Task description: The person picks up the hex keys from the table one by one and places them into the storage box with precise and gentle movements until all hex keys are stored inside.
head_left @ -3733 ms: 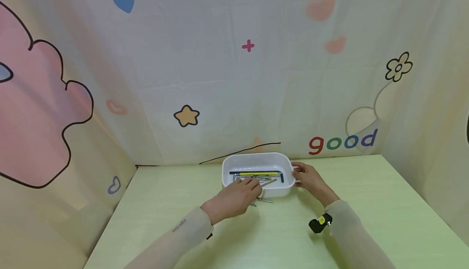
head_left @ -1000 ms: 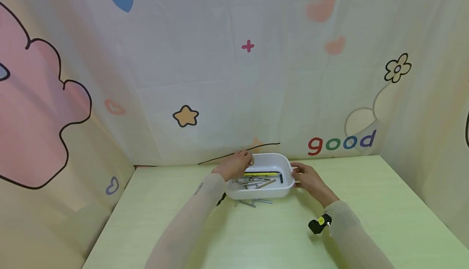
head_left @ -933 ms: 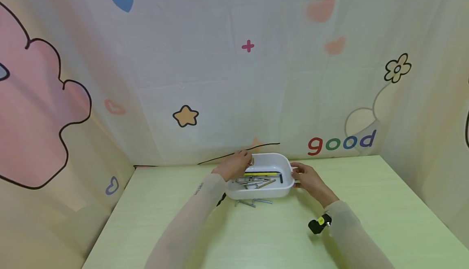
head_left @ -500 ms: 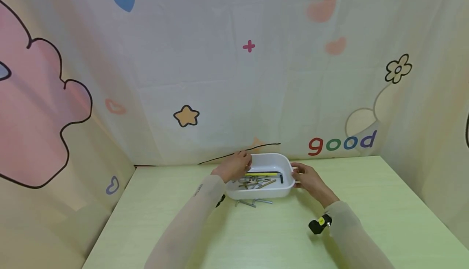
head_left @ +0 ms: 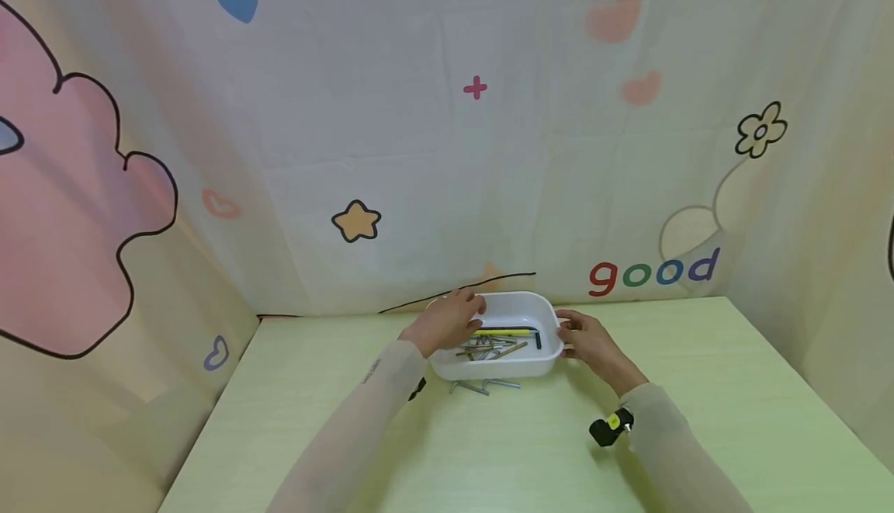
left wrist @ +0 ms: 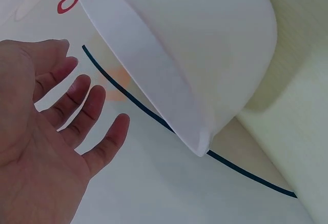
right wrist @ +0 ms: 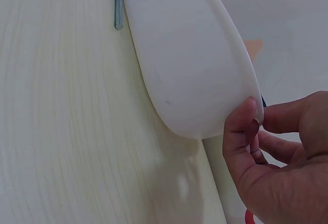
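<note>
A white plastic tray stands at the back of the table with several metallic hex keys lying in it. Behind them are a yellow stick and a long black hex key. My left hand hovers over the tray's left end; in the left wrist view its fingers are spread and hold nothing. At the right end, my right hand pinches the tray's rim between thumb and fingers. Two silver hex keys, the left one and the right one, lie on the table before the tray.
The pale green table ends at a printed curtain right behind the tray. More curtain hangs along the sides. A black camera sits at the right wrist.
My left hand went from the keys before the tray to its left end and let go of a brass-coloured hex key, which now lies inside. The right hand has kept its hold.
</note>
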Tool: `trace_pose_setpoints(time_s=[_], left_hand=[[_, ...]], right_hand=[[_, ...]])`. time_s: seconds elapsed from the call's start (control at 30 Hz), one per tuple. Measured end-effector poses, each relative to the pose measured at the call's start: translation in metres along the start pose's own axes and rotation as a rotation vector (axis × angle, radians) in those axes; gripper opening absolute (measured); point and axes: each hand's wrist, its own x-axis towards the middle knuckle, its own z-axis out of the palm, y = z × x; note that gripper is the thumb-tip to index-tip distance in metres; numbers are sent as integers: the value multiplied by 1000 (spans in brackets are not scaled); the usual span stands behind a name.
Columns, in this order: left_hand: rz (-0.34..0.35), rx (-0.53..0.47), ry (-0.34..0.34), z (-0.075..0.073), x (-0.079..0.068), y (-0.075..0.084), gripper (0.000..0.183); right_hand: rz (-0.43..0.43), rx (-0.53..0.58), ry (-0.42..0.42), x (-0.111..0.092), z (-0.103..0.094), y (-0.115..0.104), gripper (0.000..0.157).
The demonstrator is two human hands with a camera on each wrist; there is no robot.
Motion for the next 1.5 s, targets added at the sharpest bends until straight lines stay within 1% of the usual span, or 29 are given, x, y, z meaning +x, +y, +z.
trace_pose_setpoints(time_s=[0.23, 0.33, 0.53, 0.63, 0.83, 1.1, 1.27, 1.5], left_hand=[[57, 60, 69, 2, -12, 4, 26], [72, 70, 93, 3, -16, 6, 25], [106, 72, 128, -1, -24, 17, 28], [127, 73, 146, 0, -29, 22, 28], [172, 113, 206, 5, -38, 30, 26], [175, 123, 180, 17, -54, 37, 28], [180, 127, 193, 22, -62, 39, 29], [211, 143, 208, 30, -74, 43, 28]], right_hand=[[-11, -1, -1, -2, -1, 0, 46], [-10, 4, 1, -3, 0, -1, 45], [-27, 16, -3, -3, -1, -2, 46], [-21, 20, -2, -2, 0, -2, 46], [-19, 13, 0, 0, -1, 0, 46], [-10, 12, 4, 1, -1, 1, 47], [-8, 11, 6, 1, -1, 0, 47], [-5, 6, 8, 2, 1, 0, 46]])
